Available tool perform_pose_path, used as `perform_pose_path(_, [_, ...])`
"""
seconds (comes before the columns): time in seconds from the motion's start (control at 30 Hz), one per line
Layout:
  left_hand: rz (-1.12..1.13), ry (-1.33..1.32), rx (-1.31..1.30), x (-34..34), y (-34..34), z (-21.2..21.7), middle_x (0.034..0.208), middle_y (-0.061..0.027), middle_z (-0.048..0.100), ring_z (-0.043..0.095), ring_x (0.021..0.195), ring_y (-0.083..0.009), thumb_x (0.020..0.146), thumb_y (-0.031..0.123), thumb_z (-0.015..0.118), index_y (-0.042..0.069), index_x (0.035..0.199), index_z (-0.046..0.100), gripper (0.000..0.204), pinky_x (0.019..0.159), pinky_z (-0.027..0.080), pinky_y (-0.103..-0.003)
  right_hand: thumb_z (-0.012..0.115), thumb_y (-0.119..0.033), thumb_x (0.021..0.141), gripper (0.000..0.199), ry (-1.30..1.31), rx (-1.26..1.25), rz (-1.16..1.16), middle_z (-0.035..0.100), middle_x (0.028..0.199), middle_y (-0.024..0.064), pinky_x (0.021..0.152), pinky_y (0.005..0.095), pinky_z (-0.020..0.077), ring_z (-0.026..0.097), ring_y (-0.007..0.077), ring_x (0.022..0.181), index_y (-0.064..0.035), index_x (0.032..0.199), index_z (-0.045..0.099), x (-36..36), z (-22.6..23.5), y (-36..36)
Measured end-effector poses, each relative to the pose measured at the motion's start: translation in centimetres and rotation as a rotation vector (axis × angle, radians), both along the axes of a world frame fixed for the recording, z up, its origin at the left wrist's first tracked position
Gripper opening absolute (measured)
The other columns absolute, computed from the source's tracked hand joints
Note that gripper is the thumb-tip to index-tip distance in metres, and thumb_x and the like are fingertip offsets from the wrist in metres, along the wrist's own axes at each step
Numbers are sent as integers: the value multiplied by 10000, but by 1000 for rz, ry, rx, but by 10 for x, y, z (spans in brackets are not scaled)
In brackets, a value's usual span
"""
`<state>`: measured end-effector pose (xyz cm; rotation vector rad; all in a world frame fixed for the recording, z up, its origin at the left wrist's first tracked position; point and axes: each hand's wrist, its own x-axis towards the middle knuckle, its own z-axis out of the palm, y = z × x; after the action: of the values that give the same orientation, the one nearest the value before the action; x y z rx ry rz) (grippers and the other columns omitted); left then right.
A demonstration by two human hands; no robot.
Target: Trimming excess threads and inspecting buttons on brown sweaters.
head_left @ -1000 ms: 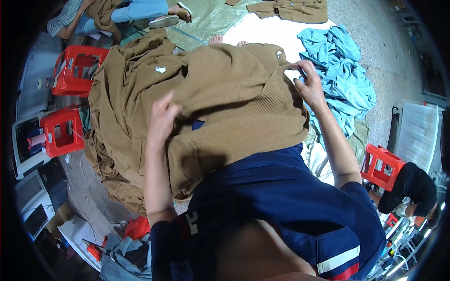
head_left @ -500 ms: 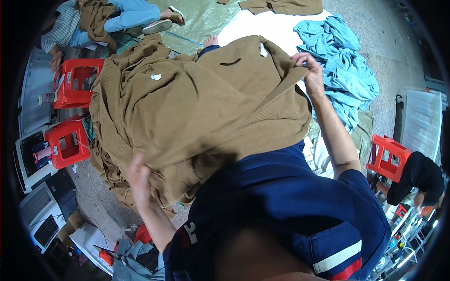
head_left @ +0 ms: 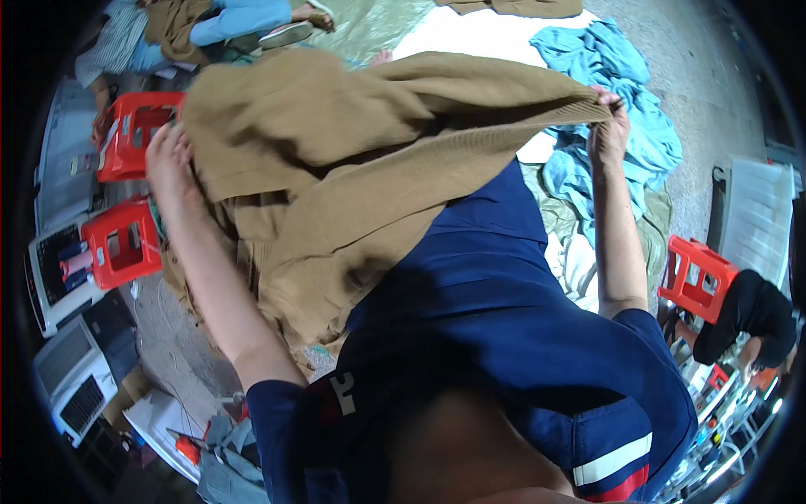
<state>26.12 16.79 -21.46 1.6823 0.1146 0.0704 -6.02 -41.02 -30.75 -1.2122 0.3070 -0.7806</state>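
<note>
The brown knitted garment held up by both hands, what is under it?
Under the brown garment more brown cloth shows at its left edge. The person's blue shirt hides its lower right; whatever lies directly beneath stays covered.

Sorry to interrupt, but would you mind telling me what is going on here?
A person in a dark blue shirt holds a brown knitted garment spread out between both hands. The left hand grips one edge and the right hand pinches the ribbed edge. A light blue pile of cloth lies beyond, and red plastic stools stand at the left.

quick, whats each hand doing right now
Left hand: closed on the left edge of the brown sweater.
Right hand: pinching the sweater's ribbed hem, holding it up.
</note>
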Motion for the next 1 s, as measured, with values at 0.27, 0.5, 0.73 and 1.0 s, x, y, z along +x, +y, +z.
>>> perform_pose_path(0.27, [-672, 129, 375, -154, -64, -27, 898, -11, 632, 591, 850, -99, 888, 177, 668, 33, 1066, 622, 233, 788, 479, -238, 654, -102, 876, 82, 404, 43, -170, 679, 1011, 39, 532, 209, 332, 538, 85, 673, -137, 860, 582, -40, -34, -18])
perform_pose_path(0.5, [-985, -104, 628, -277, -77, -12, 917, -117, 654, 638, 777, -302, 856, 249, 652, 63, 1037, 563, 275, 687, 505, -408, 490, 78, 718, 426, 619, -802, -26, 564, 1134, 56, 843, 265, 440, 540, 154, 1003, -44, 1107, 611, -1, 42, 45])
perform_pose_path(0.73, [-1244, 30, 274, -273, -149, 48, 901, -151, 640, 654, 827, -272, 838, 148, 680, -7, 1060, 583, 288, 708, 494, -341, 617, 8, 658, 421, 226, -647, 1214, 592, 1111, 112, 711, 310, 466, 582, 202, 826, -30, 1077, 605, 16, 133, 199])
perform_pose_path(1.0, [-992, -176, 833, -234, -60, 67, 655, -34, 584, 540, 602, -254, 754, 214, 682, 158, 832, 619, 115, 634, 430, -368, 550, -26, 697, 144, 167, -595, 697, 573, 867, 101, 747, 325, 427, 533, 207, 814, 4, 835, 578, -7, 117, 83])
